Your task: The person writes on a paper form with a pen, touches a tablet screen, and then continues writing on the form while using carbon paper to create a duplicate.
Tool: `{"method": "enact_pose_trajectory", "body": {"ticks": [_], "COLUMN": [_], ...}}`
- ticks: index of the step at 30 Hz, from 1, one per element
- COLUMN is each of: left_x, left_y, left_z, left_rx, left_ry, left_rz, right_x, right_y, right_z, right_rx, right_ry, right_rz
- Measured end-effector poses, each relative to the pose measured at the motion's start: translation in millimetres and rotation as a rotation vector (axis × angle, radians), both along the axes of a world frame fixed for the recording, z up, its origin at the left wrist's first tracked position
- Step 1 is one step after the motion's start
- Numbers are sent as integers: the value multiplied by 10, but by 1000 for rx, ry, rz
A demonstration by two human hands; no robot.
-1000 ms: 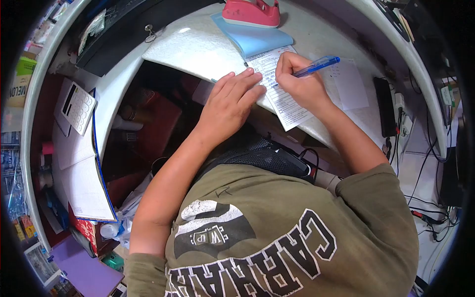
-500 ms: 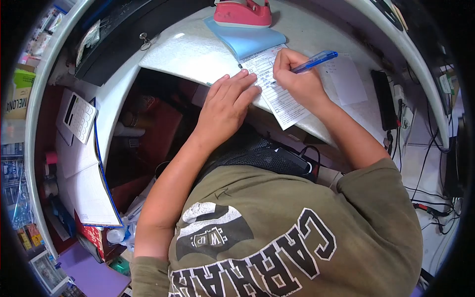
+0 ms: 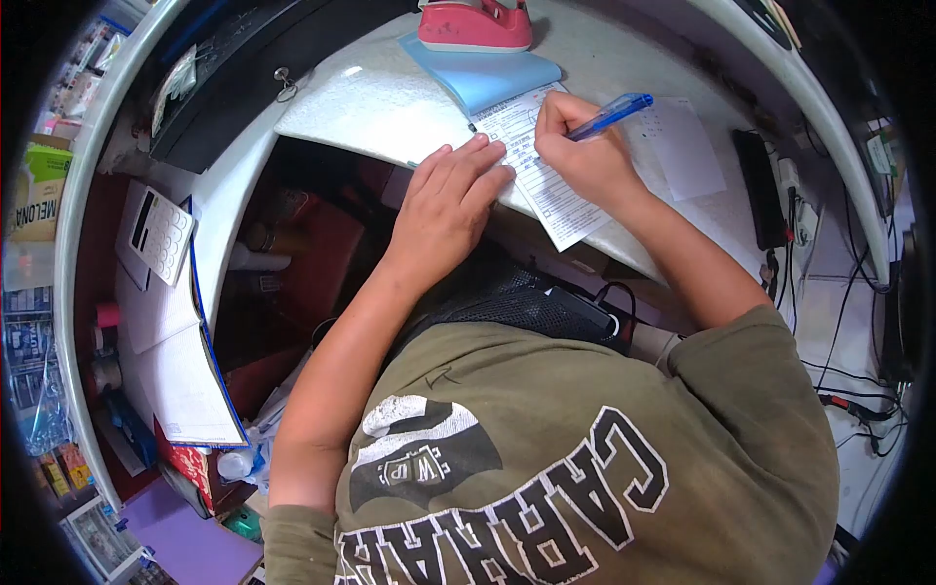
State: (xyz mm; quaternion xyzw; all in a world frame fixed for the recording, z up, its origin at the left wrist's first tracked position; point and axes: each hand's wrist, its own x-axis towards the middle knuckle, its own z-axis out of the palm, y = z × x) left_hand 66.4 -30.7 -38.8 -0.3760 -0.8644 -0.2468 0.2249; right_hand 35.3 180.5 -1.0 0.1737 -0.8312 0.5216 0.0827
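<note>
My right hand (image 3: 590,151) grips a blue pen (image 3: 612,114), its tip hidden behind the fingers, over a printed form (image 3: 563,210). The form belongs to a pad whose blue cover (image 3: 487,83) is folded back on the white desk. Flat across the form's left edge and the desk edge lies my left hand (image 3: 450,200), fingers stretched out and holding nothing. A red tape dispenser (image 3: 475,26) sits on the far end of the blue cover.
Right of the form lie a loose white sheet (image 3: 682,151) and a black power strip (image 3: 759,190) with cables. On the left, a white calculator (image 3: 161,234) rests on an open notebook (image 3: 185,390). Keys (image 3: 285,85) hang at a black drawer (image 3: 253,73).
The right hand and pen have shifted slightly left and the pen is tilted a little differently. The left hand stays in place on the form.
</note>
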Motion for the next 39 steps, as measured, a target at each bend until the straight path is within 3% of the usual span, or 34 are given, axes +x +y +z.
{"method": "enact_pose_trajectory", "body": {"ticks": [18, 21, 24, 27, 36, 39], "left_x": [0, -1, 0, 4, -4, -10], "left_y": [0, 1, 6, 7, 5, 9], "left_z": [9, 0, 3, 3, -16, 4], "left_rx": [-9, -15, -17, -8, -7, -16], "left_ry": [9, 14, 15, 13, 18, 26], "left_rz": [4, 14, 17, 13, 1, 2], "right_x": [-26, -42, -48, -49, -17, -56], "right_y": [8, 33, 30, 35, 9, 73], "right_z": [-57, -90, -75, -96, -14, -104], "right_rx": [-57, -171, -35, -129, -13, -190], "right_ry": [90, 19, 56, 41, 28, -15], "right_rz": [-42, 14, -26, -16, -63, -58]}}
